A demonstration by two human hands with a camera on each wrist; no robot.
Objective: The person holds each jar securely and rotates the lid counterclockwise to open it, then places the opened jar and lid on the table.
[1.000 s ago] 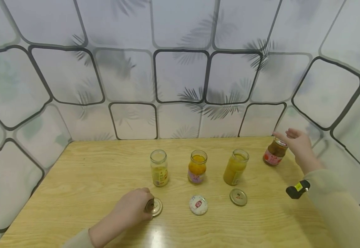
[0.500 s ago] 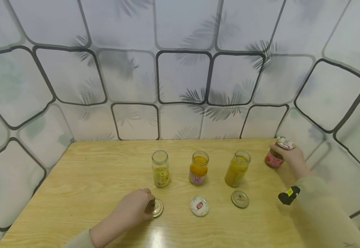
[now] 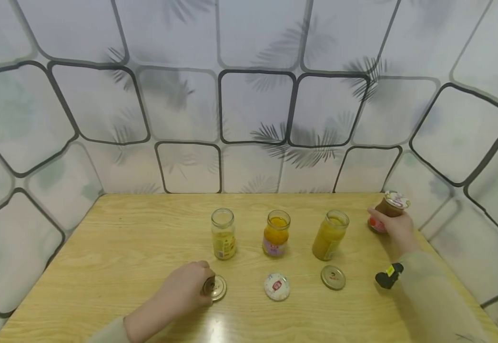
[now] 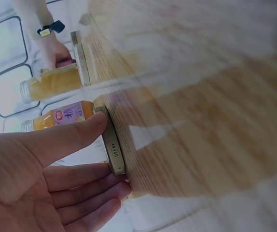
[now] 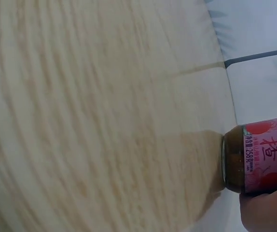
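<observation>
In the head view my left hand pinches a gold metal lid lying on the table; the left wrist view shows thumb and fingertips on the rim of this lid, which is marked OPEN. At the far right my right hand grips a brown-filled jar with a pink label and a patterned lid on top. Up close in the right wrist view, this jar has its base at the table surface; whether it touches cannot be told. Part of the right hand lies outside that view.
Three lidless jars stand in a row: a pale yellow one, an orange one with a purple label and a yellow one. In front lie a white lid and another gold lid. A patterned wall borders the table.
My right hand has come down from above the brown-filled jar and now grips its side, its lid in plain view. The left hand stays at the gold lid.
</observation>
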